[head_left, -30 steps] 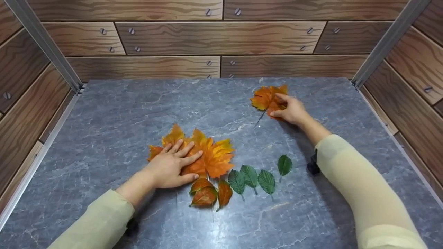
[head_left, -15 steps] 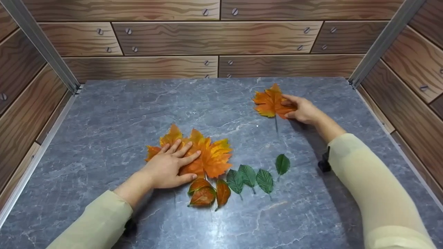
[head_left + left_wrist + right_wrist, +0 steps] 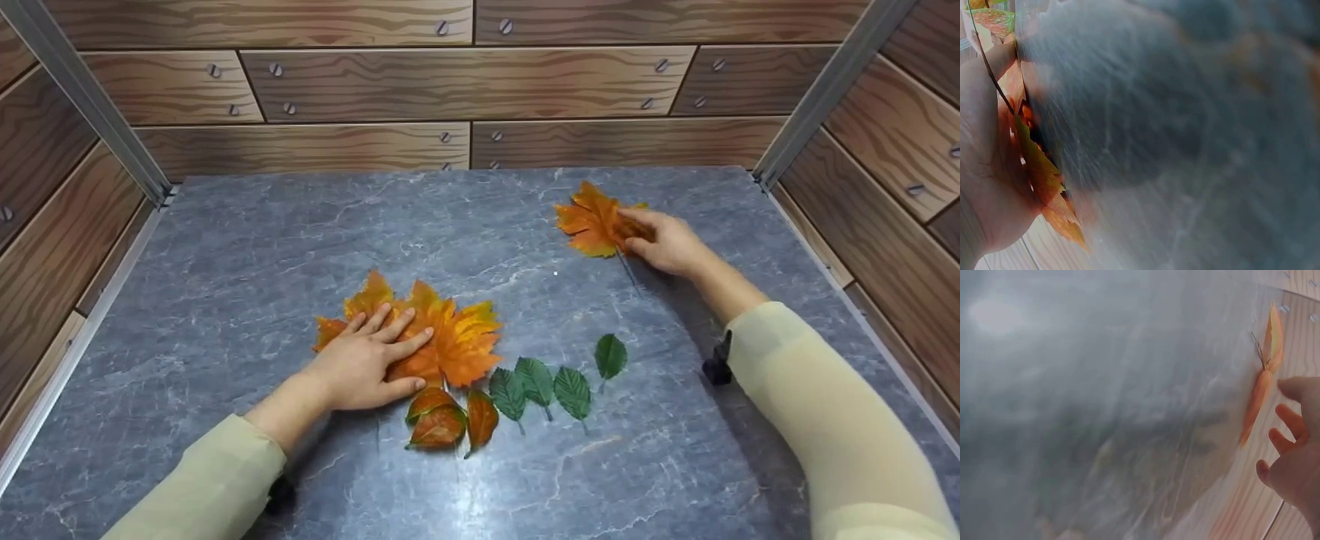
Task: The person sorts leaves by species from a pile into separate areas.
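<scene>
The single orange leaf (image 3: 590, 221) has turned since the earlier frame: its stem, then pointing straight toward the near side of the worktop (image 3: 300, 225), now slants toward the right edge. The right hand (image 3: 667, 241) has shifted slightly that way too. Its fingers are bent at the leaf's right side; whether they pinch it I cannot tell. This leaf is near the far edge, right of centre. The left hand (image 3: 367, 367) presses flat, fingers spread, on the larger orange leaves (image 3: 465, 341), left of centre. Brown-red leaves (image 3: 439, 429) and green leaves (image 3: 534, 380) lie on their near side.
</scene>
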Demonstrator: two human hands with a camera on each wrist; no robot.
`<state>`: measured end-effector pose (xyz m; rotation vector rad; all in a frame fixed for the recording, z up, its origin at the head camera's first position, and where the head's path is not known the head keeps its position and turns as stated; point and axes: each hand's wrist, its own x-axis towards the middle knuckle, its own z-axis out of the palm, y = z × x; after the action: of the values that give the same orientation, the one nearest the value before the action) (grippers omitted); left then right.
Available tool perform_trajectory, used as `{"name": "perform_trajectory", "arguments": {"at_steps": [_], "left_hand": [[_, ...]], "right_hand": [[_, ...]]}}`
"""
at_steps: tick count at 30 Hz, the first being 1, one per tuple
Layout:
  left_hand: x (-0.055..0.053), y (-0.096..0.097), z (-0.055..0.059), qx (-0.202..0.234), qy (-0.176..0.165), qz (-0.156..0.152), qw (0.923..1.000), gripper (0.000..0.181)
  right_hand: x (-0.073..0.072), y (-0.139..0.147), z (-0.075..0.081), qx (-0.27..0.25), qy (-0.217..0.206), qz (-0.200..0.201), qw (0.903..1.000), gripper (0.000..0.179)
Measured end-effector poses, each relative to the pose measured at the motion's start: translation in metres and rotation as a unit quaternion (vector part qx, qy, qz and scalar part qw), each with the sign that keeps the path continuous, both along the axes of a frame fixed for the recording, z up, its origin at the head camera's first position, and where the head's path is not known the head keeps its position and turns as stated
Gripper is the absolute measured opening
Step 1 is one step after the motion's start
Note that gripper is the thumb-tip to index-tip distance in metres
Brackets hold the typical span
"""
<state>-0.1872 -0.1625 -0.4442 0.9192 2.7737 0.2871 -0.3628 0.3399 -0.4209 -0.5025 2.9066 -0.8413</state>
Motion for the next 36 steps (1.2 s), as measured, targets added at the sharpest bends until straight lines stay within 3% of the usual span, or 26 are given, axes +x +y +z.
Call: {"name": "perform_trajectory", "arguments": {"at_steps": [4, 9, 17, 28, 36], "left_hand": [[0.0, 0.0, 0.0, -0.002, 0.0, -0.002, 1.0, 0.075], [0.0, 0.0, 0.001, -0.003, -0.003, -0.001, 1.0, 0.075], [0.0, -0.001, 0.001, 0.004, -0.004, 0.0, 1.0, 0.074], [-0.001, -0.002, 0.0, 0.011, -0.008, 0.007, 0.9999, 0.078], [0.001, -0.001, 0.012, 0.058, 0.03, 0.014, 0.9978, 0.07]], "right_hand": [[0.011, -0.002, 0.0, 0.036, 0.009, 0.025, 0.999, 0.057], [0.023, -0.007, -0.001, 0.092, -0.028, 0.047, 0.9943, 0.062], [0.031, -0.01, -0.009, 0.147, -0.042, 0.065, 0.9861, 0.064], [0.032, -0.012, -0.011, 0.136, -0.068, 0.062, 0.9864, 0.065], [0.032, -0.01, -0.012, 0.112, -0.084, 0.053, 0.9888, 0.066]]}}
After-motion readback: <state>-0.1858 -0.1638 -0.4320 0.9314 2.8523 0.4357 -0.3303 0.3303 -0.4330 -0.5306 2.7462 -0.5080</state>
